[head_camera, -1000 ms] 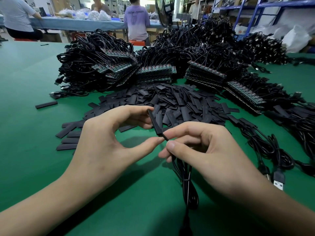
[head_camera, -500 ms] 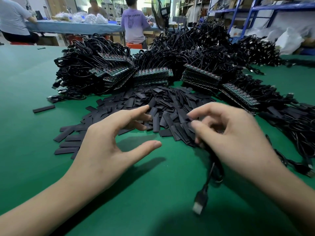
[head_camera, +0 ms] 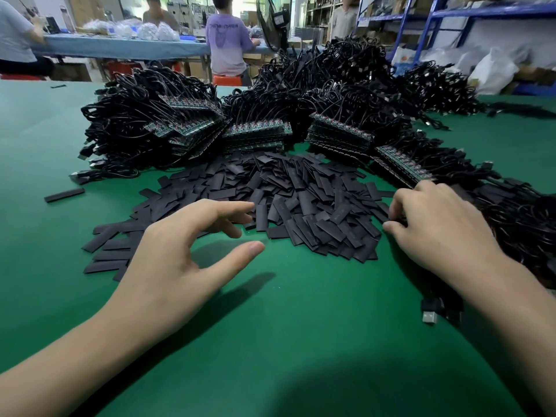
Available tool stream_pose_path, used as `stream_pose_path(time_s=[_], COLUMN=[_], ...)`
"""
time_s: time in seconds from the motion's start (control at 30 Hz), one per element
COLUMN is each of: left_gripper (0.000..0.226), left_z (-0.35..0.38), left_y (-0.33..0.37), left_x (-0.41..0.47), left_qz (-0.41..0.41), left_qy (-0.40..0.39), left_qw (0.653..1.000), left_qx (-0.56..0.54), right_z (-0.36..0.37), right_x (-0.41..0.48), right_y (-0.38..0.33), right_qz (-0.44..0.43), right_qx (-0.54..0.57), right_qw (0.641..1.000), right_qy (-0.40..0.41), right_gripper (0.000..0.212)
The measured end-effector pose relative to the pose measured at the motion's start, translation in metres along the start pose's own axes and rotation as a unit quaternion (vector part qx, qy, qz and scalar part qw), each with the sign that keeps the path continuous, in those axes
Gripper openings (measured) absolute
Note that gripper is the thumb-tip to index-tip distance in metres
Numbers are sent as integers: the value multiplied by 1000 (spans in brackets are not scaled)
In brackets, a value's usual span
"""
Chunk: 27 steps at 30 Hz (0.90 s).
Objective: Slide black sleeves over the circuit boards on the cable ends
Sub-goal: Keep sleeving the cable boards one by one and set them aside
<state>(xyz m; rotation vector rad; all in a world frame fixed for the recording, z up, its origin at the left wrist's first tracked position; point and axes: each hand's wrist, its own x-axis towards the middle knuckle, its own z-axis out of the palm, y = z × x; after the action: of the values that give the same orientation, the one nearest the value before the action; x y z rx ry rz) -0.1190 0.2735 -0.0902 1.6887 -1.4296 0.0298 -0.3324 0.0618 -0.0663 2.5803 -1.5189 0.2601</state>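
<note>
Black sleeves (head_camera: 301, 206) are heaped loosely mid-table. Rows of boards (head_camera: 258, 132) are stacked just behind them, among piled cables (head_camera: 346, 73). The left hand (head_camera: 180, 254) is held at the heap's near left edge, fingers spread, with nothing gripped. The right hand (head_camera: 442, 227) is set at the heap's right edge, fingers curled down; whether anything is gripped cannot be told. A plug (head_camera: 428, 316) lies on the green table (head_camera: 270, 341) beside the right forearm.

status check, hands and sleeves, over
Left hand open, empty, above green table mat. Right hand curled at right edge of flat black sleeve pile, grip unclear. Black cable's silver USB plug lies by right forearm.
</note>
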Motion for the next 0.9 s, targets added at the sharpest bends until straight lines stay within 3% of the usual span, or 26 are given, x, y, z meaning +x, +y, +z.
stream_pose_path(time_s=[0.1,0.27,0.4,0.5,0.57,0.73,0.77,0.87,0.9], left_gripper=[37,41,37,31,33,25,14,30,24], left_z=[0,9,39,73,101,161,169,189,195], left_y=[2,25,55,72,80,86,88,91,93], left_x=[1,23,61,99,122,162,167,180,183], left_qz=[22,79,101,30,-33,-211,-230,-285,-301], left_qy=[-20,-129,-155,-153,-175,-180,-178,-171,-163], left_qw=[999,978,976,988,982,929,919,898,892], left_qx=[44,142,115,15,-57,-245,-266,-290,-294], right_z=[1,1,2,6,11,20,20,18,18], right_x=[3,9,12,14,14,15,16,17,18], right_y=[11,30,40,36,30,30,33,39,41], right_qz=[24,69,91,83,70,55,55,57,57], right_qx=[-5,-4,32,39,57,75,74,80,81], right_qw=[1000,997,995,995,994,996,996,995,995], right_qy=[-11,-35,-36,29,56,17,12,-13,-18], right_gripper=[2,20,30,18,22,23,27,40,41])
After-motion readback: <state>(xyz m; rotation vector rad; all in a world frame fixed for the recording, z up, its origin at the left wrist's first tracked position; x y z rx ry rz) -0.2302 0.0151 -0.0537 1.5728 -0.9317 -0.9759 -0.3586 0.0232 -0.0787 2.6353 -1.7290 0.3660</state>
